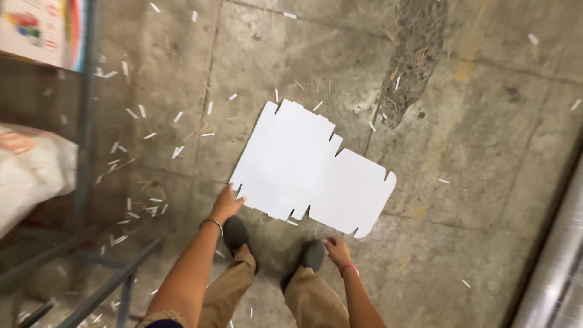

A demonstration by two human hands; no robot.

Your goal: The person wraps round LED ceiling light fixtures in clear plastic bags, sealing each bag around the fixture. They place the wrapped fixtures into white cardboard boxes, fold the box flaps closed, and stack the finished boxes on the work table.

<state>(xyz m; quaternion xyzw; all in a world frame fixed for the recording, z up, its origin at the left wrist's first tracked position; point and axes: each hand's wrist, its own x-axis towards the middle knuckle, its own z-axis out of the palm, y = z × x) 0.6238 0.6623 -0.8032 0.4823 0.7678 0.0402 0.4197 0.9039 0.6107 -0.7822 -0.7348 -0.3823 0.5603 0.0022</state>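
Note:
A flat white die-cut cardboard box blank [310, 170] lies unfolded on the concrete floor [473, 152]. My left hand [226, 204] reaches down and touches its near left corner, fingers on the edge. My right hand [336, 248] hangs lower, near my right shoe [311, 255], a little short of the blank's near edge, fingers loosely curled and holding nothing. My left shoe [234, 234] stands just below the left hand. I wear a thin bracelet on the left wrist and a red band on the right.
A blue metal rack frame [85, 121] stands at the left, with a white sack [30, 170] and a printed carton [42, 27] on it. Small white paper strips [130, 206] litter the floor. A shiny metal edge [555, 267] runs along the lower right.

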